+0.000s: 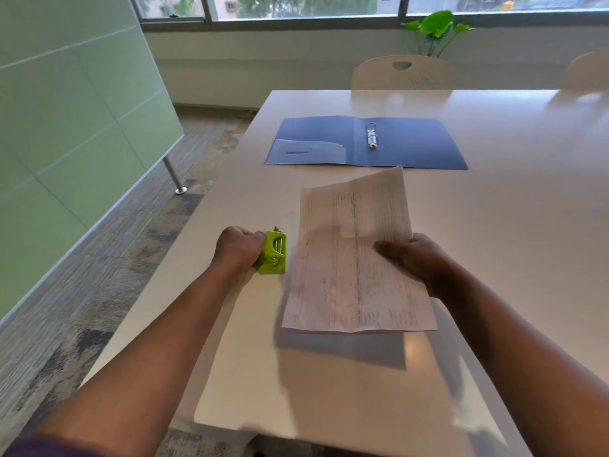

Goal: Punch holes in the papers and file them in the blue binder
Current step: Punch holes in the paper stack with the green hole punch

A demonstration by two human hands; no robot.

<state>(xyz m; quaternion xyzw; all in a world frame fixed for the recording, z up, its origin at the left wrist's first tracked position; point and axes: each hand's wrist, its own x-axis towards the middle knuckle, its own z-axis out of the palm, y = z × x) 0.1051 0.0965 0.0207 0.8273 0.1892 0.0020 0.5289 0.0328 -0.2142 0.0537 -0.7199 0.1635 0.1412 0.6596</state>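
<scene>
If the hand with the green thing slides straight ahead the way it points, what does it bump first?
Probably the papers: the left hand points its green hole punch rightward at their near edge, though depth is unclear.

One binder (365, 141), one hole punch (273, 253), one paper sheet (356, 258), two chairs (403, 72), one plant (436, 29).

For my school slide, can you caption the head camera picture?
Left hand grips a green hole punch, right hand holds papers near an open blue binder.

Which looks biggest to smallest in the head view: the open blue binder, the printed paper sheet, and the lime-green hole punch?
1. Printed paper sheet and open blue binder: too close to rank, since the paper is nearer the camera.
2. Lime-green hole punch: clearly the smallest.
</scene>
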